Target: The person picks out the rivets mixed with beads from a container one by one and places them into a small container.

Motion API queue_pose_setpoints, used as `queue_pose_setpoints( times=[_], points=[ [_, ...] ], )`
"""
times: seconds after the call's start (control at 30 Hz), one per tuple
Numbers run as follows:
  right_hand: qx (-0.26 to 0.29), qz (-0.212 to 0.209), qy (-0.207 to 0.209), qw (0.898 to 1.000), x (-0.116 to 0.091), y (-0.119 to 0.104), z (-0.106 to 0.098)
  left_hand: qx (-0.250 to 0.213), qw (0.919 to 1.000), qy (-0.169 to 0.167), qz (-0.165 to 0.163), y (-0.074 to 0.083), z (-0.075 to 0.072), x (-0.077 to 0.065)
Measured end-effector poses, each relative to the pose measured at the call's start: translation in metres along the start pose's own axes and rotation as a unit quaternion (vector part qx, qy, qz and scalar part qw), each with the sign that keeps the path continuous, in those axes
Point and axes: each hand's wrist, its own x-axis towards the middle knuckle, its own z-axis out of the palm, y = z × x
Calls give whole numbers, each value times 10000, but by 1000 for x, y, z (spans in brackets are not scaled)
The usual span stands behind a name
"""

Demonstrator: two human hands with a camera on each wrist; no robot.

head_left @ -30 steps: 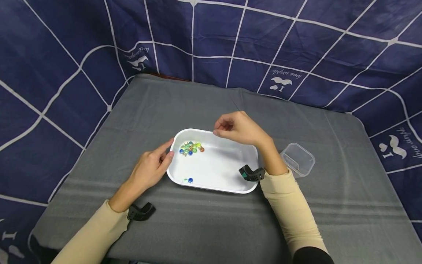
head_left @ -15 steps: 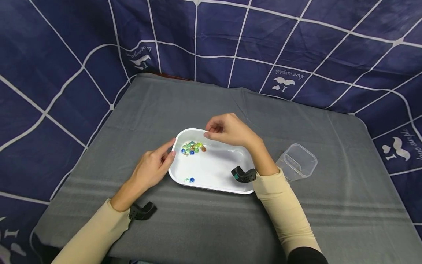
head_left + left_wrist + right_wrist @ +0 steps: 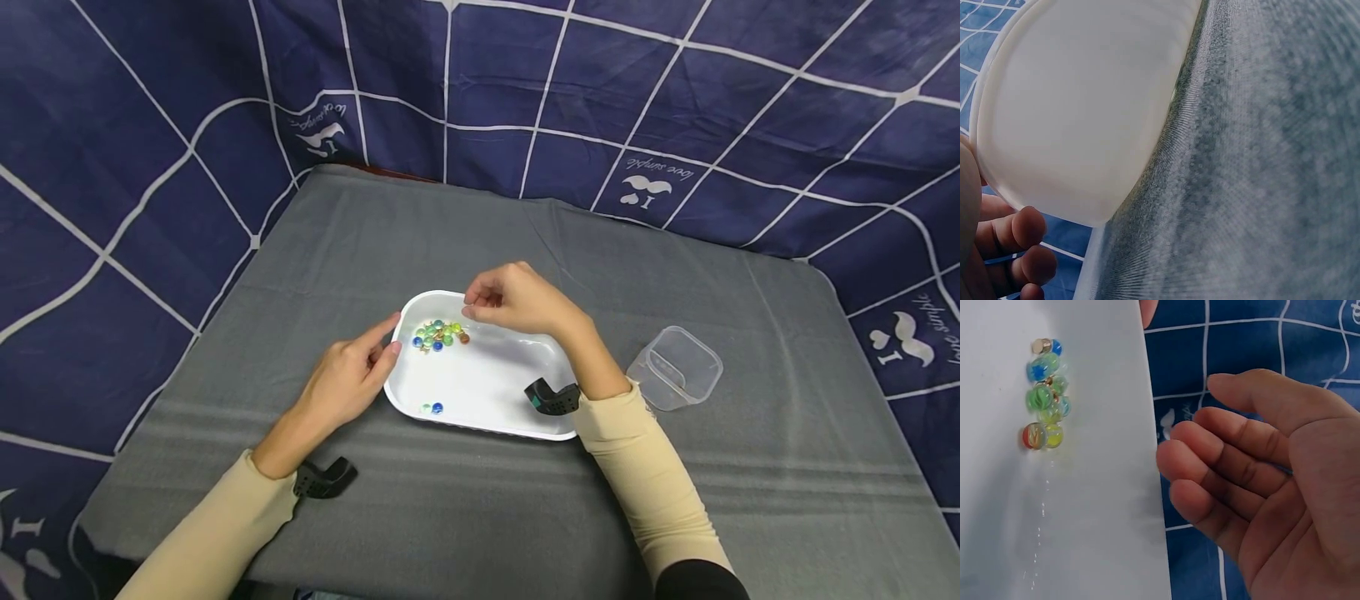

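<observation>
A white tray (image 3: 510, 379) lies on the grey cloth with several glass marbles (image 3: 438, 335) clustered at its back left. Small gold-coloured bits lie among them, of a kind I cannot tell. A blue marble (image 3: 437, 408) and a pale one sit near the front left wall. My left hand (image 3: 347, 375) touches the left rim with index finger and thumb; its other fingers bend loosely outside the wall in the left wrist view. Over the back rim hovers my right hand (image 3: 517, 298), fingers softly curved and, in the right wrist view, nothing between them.
A clear plastic box (image 3: 678, 367) stands to the right of the tray, beside the right forearm, with something small inside it. Grey cloth (image 3: 787, 433) covers the table. Blue gridded curtains (image 3: 585, 92) hang behind and at the sides.
My right hand has shifted left along the tray's back rim, closer to the marble cluster, mostly in the first half second. The left hand keeps its place on the rim.
</observation>
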Motion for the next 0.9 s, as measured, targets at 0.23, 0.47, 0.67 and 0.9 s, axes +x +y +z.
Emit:
queue_pose_setpoints(
  times=[0.23, 0.47, 0.67, 0.9],
  points=[
    [-124, 140, -266, 9995, 1, 3, 2, -8, 10000, -29, -19, 0, 1, 1],
    [-306, 208, -587, 9976, 4, 5, 6, -8, 10000, 5, 8, 0, 1, 1],
    [-267, 250, -880, 9955, 6, 5, 10, 8, 10000, 23, -5, -1, 1, 1],
    [-570, 425, -1337, 9885, 7, 6, 15, -18, 10000, -57, -80, 0, 0, 1]
  ],
)
